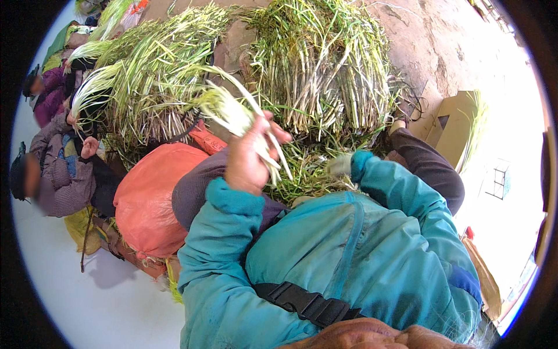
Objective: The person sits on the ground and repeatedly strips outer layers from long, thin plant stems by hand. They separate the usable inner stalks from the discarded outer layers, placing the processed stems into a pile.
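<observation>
My left hand [250, 159], raised over my lap, grips a small bunch of pale green-white stalks [226, 109] that look like garlic shoots. Their white lower ends stick out past my fingers, while the yellow-green tips point up and left. Low between my knees is my right hand [339, 165], blurred and whitish as if gloved; its fingers cannot be made out. Loose green leaves and trimmings [301, 163] lie beneath both hands. Just ahead stands a large heap of uncleaned stalks [322, 74], with dull brownish lower ends towards me.
A second long heap of stalks [161, 74] extends left. Beside my left leg sits a stuffed red-orange sack [152, 196]. Two co-workers [65, 170] sit farther left, the nearer holding pale stalks [93, 91]. At right, a cardboard box [453, 118] has pale stalks [474, 131] along its edge.
</observation>
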Action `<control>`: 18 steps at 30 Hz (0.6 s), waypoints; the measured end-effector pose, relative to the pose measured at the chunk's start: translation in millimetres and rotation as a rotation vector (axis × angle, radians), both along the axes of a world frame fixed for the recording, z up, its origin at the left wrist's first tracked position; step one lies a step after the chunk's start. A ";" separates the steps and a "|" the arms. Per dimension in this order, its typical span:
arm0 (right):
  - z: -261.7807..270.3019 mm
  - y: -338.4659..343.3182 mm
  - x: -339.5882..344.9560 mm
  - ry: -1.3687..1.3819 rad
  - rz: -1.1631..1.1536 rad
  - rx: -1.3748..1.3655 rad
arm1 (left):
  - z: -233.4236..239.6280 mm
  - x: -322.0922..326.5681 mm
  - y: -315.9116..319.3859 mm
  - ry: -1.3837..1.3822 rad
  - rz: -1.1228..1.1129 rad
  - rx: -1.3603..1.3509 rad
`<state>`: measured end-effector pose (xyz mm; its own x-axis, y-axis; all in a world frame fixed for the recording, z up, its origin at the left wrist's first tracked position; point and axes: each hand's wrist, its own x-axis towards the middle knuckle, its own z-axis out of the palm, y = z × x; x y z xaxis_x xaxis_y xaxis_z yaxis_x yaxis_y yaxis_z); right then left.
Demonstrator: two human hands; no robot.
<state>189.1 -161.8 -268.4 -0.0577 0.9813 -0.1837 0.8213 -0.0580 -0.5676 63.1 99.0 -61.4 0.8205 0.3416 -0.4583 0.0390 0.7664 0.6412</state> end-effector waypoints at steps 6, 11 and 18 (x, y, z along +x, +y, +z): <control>44.3 76.6 105.3 0.109 -0.789 -0.247 | -23.0 -18.4 -44.8 0.227 -0.441 -0.087; 24.6 145.8 136.5 -0.034 -0.674 -0.187 | -10.8 -3.7 -21.6 0.240 -0.301 0.093; 22.4 142.9 126.3 -0.038 -0.833 -0.289 | 4.6 2.1 1.3 0.015 0.033 -0.285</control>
<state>315.4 -18.8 -246.1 0.6665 0.6169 -0.4187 0.4663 -0.7831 -0.4115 65.2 100.3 -56.8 0.8036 0.2237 -0.5515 0.0187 0.9167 0.3990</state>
